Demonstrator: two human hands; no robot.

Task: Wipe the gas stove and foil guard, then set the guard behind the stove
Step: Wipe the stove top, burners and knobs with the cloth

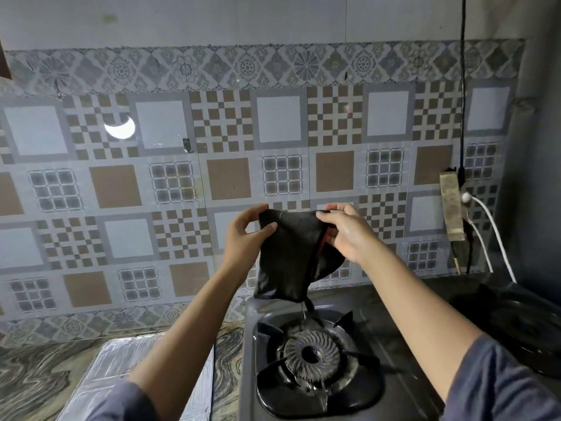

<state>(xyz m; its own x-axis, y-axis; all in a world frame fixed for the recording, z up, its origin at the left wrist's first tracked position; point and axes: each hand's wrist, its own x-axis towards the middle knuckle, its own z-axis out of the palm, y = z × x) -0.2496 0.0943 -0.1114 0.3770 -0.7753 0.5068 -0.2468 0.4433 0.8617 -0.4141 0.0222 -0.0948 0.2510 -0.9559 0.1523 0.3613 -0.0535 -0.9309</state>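
— Where is the cloth being held?
— A black cloth (291,253) is being held up in front of the tiled wall (227,177), above the back of the gas stove (250,344). Its upper left corner is being pinched between thumb and fingers by the left grip (246,235). Its upper right edge is being pinched by the right grip (346,232), with the fingers curled over it.
— And what is being seen below the grips?
— A thin trickle of water (303,312) is being shed from the cloth's lower corner toward the burner (311,355), which is being kept almost straight beneath both grips.
— And the foil guard?
— The foil guard (115,369) is being carried flat by the counter (36,375), just beside the stove's left edge. It is well below the left grip, untouched, and is being partly hidden by the left forearm.
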